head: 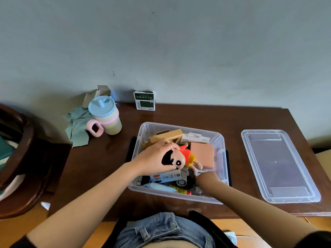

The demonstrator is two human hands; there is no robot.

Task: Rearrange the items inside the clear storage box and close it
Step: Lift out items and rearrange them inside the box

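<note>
While the lid (279, 165) is lying off, right of the clear storage box (221, 158) on the desk (107, 158), rearranging only midway. Left hand (154, 158) gripping the cartoon doll (180, 158) inside the box; right hand (207, 178) reaching in, grip impossible to tell. Closing not yet begun.

Storage box (222, 158) at centre of the frame on the counter (107, 158), lid (279, 165) flat to its right, well apart. In the box: doll (186, 156) on top at centre, under the left hand (157, 158); wooden block (168, 137) toward the back; flat pad (202, 154) right of the doll. Right hand (207, 178) low in the front right corner, mostly hidden. Lidded cup (105, 117) at upper left, cloth (77, 127) beside it; small carton (144, 100) behind the box, against the wall.
</note>
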